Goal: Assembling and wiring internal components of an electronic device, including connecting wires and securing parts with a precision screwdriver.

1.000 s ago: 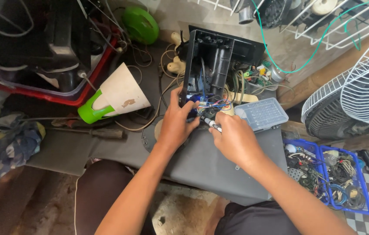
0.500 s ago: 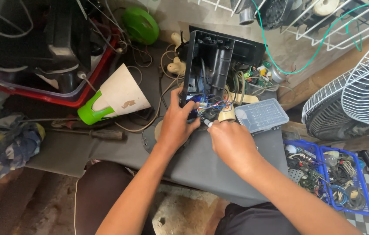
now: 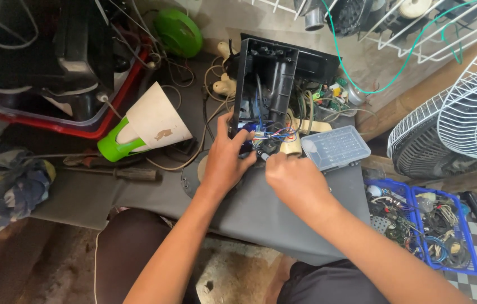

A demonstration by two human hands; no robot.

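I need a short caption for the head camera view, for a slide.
Left hand steadies an open black plastic housing while the right hand works at its coloured wires, on a cluttered grey workbench.

Black plastic housing (image 3: 269,84) open, upright on grey mat; coloured wires (image 3: 272,135) exposed at base.

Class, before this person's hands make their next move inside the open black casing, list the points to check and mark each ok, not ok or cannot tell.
1. Black casing held steady: ok, the left hand grips its lower edge.
2. Right hand at the coloured wires: ok, its fingertips reach them at the casing's open end.
3. What the right hand pinches: cannot tell, too small to make out.
4. Power disconnected: cannot tell, cords are tangled behind the casing.
5. Clear parts box near: ok, just right of the hands, lid shut.
6. Screwdriver near: ok, lying left on the grey mat.
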